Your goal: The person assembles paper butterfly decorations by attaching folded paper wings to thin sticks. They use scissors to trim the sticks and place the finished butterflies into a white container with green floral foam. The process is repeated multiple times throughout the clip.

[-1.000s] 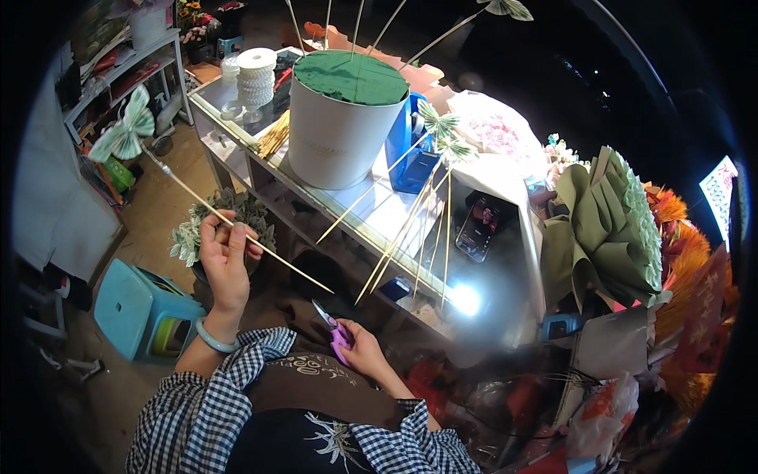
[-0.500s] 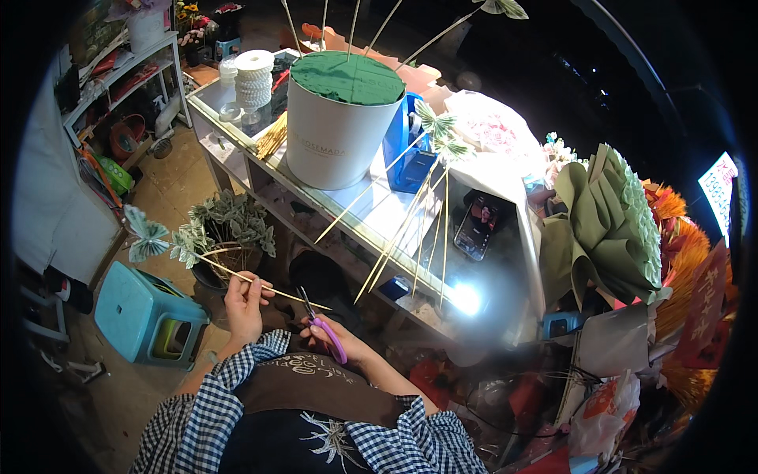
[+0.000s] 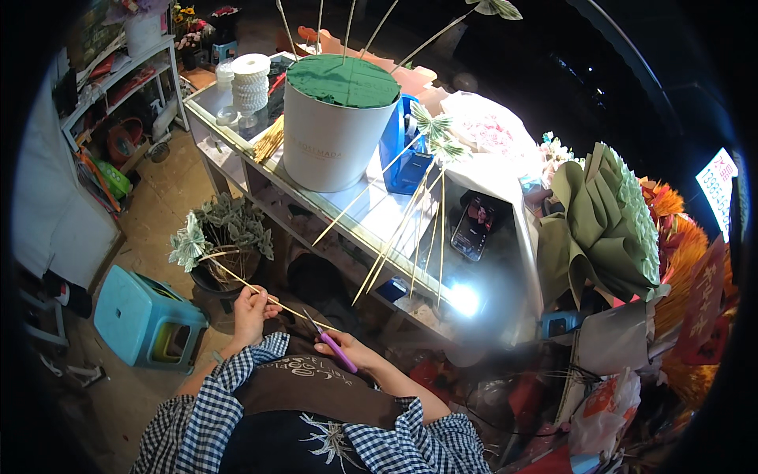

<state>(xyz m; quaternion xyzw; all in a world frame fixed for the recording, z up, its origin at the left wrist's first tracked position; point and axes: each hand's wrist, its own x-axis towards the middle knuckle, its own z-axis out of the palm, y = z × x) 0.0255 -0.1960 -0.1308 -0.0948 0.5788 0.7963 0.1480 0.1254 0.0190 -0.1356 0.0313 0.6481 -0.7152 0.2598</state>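
Note:
My left hand (image 3: pixel 254 312) pinches a thin wooden stick (image 3: pixel 230 273), its far end topped with a pleated pale-green paper flower (image 3: pixel 189 242). Purple-handled scissors (image 3: pixel 341 352) are held in my right hand (image 3: pixel 359 355), with the blades close to the stick's near end; I cannot tell if they touch it. On the table stands a white bucket (image 3: pixel 328 150) filled with green floral foam (image 3: pixel 343 81), several sticks poking up from it. Beside it, more sticks (image 3: pixel 395 237) with pleated paper flowers (image 3: pixel 433 122) lean over the table's front edge.
A dark pot (image 3: pixel 207 278) holding several pale-green paper flowers stands on the floor, near a light-blue stool (image 3: pixel 142 316). The glass-topped table (image 3: pixel 363 213) bears ribbon rolls (image 3: pixel 250 87), a bundle of sticks (image 3: pixel 270 142) and a phone (image 3: pixel 476 225). Wrapped bouquets (image 3: pixel 600 229) crowd the right.
The held paper flower has shifted right and down, now overlapping those in the pot. My left hand has moved slightly right, and my right hand with the scissors slightly right and down.

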